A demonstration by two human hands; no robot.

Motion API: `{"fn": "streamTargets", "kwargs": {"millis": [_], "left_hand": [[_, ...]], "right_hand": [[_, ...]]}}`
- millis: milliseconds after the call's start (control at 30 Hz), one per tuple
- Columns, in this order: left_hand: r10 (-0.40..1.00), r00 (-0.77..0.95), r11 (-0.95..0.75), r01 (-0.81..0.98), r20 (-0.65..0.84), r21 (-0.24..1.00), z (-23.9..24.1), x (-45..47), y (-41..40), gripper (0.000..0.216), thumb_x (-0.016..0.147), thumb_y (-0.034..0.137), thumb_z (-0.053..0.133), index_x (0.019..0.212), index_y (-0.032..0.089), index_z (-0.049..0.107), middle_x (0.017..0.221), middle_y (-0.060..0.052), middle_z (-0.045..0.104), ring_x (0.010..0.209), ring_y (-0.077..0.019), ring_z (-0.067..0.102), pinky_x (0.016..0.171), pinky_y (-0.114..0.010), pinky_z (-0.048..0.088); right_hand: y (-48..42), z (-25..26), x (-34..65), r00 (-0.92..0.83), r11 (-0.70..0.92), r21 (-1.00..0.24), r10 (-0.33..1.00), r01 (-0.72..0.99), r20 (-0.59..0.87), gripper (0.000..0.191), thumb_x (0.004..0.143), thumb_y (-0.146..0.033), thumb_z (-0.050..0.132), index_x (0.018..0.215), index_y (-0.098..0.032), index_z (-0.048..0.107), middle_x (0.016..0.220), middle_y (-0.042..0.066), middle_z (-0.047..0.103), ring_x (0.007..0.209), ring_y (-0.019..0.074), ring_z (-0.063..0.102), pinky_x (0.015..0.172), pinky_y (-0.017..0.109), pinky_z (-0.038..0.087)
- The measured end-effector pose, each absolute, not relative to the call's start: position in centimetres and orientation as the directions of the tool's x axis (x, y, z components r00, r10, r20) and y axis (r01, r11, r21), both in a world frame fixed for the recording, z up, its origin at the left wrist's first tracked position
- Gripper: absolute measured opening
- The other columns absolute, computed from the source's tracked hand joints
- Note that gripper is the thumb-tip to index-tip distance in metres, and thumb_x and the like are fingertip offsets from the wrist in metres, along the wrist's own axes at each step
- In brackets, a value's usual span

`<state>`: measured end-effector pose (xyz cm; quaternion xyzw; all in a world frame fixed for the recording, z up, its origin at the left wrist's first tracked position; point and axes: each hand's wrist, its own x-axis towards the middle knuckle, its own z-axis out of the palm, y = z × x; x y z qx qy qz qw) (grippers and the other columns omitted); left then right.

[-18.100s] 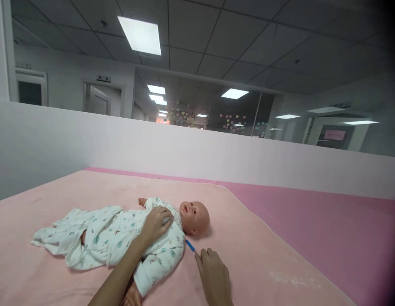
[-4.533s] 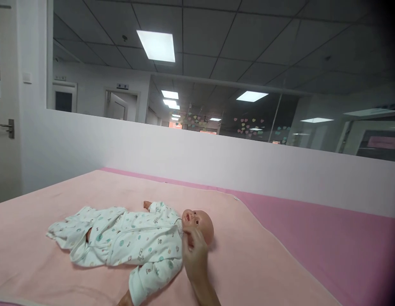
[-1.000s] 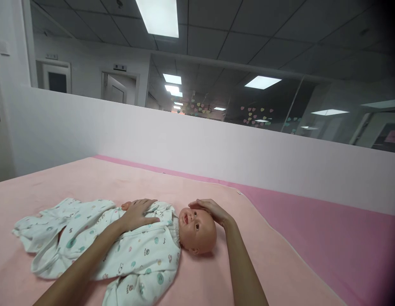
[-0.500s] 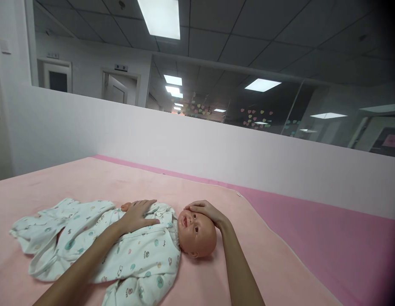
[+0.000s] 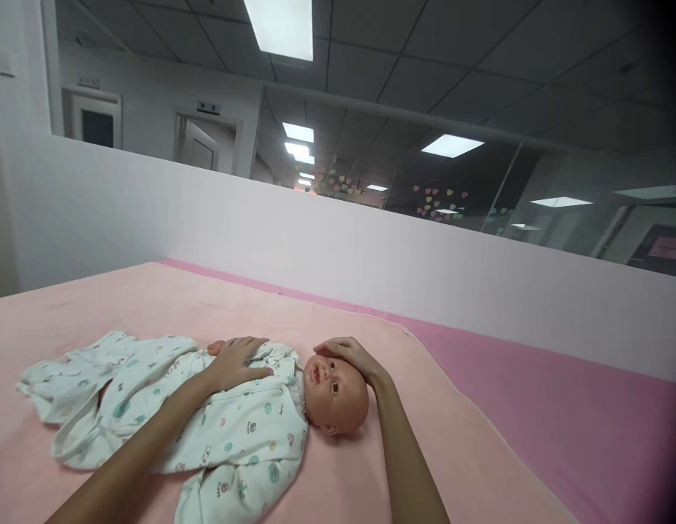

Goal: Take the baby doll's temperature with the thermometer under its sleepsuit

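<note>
A baby doll (image 5: pixel 338 399) lies on its back with its bald head to the right. It wears a white romper (image 5: pixel 233 429) printed with small coloured figures; the garment's legs spread out to the left. My left hand (image 5: pixel 236 364) rests flat on the doll's chest, fingers stretched and thumb apart. Against the far side and top of the doll's head lies my right hand (image 5: pixel 351 355), its fingers extended over the forehead. One small doll hand (image 5: pixel 215 347) pokes out of the sleeve beyond my left hand.
Under the doll is a pale pink blanket (image 5: pixel 207 298), over a darker pink mat (image 5: pixel 523 386) that shows on the right. A low white wall (image 5: pixel 338 247) borders the far side, with a glass window (image 5: pixel 381 167) above it. Doors stand beyond the glass.
The view has shifted slightly. My right hand's fingers have lifted a little at the doll's forehead; my left hand stays on the chest.
</note>
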<state>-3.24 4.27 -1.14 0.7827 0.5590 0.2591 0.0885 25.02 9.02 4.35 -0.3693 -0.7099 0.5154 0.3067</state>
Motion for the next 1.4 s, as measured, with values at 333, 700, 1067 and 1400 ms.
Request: {"fn": "streamTargets", "kwargs": {"millis": [333, 700, 1067, 1400], "left_hand": [[0.919, 0.226, -0.357, 0.827, 0.324, 0.434, -1.40, -3.24, 4.42, 0.073, 0.071, 0.066, 0.046, 0.131, 0.028, 0.036, 0.131, -0.005, 0.045, 0.119, -0.0298, 0.038, 0.098, -0.042, 0.028], [0.923, 0.214, -0.349, 0.816, 0.320, 0.461, -1.11, -3.18, 4.18, 0.067, 0.070, 0.065, 0.048, 0.126, 0.029, 0.042, 0.127, -0.004, 0.048, 0.117, -0.0294, 0.040, 0.097, -0.042, 0.030], [0.925, 0.214, -0.345, 0.819, 0.314, 0.458, -0.81, -3.09, 4.06, 0.062, 0.072, 0.061, 0.049, 0.124, 0.027, 0.045, 0.124, -0.004, 0.050, 0.115, -0.0278, 0.041, 0.098, -0.041, 0.030], [0.927, 0.218, -0.343, 0.822, 0.306, 0.455, -1.03, -3.15, 4.35, 0.063, 0.071, 0.061, 0.049, 0.124, 0.027, 0.044, 0.126, -0.005, 0.049, 0.116, -0.0289, 0.040, 0.098, -0.042, 0.029]], "right_hand": [[9.23, 4.40, 25.21, -0.539, 0.214, -0.903, 0.842, 0.372, -0.023, 0.037, 0.065, -0.049, 0.065, 0.071, -0.013, 0.069, 0.081, 0.006, 0.068, 0.080, 0.0204, 0.059, 0.071, 0.031, 0.045], [9.15, 4.43, 25.56, -0.603, 0.178, -0.932, 0.796, 0.317, -0.054, 0.037, 0.070, -0.046, 0.063, 0.085, -0.012, 0.069, 0.088, 0.009, 0.068, 0.089, 0.0235, 0.060, 0.082, 0.037, 0.045], [9.58, 4.07, 25.83, -0.563, 0.144, -0.954, 0.826, 0.263, -0.031, 0.041, 0.063, -0.042, 0.070, 0.095, -0.016, 0.068, 0.100, 0.008, 0.066, 0.093, 0.0215, 0.059, 0.083, 0.034, 0.045], [9.12, 4.48, 25.40, -0.550, 0.133, -0.960, 0.835, 0.248, -0.026, 0.043, 0.059, -0.039, 0.073, 0.096, -0.018, 0.068, 0.105, 0.007, 0.064, 0.096, 0.0203, 0.057, 0.085, 0.032, 0.043]]}}
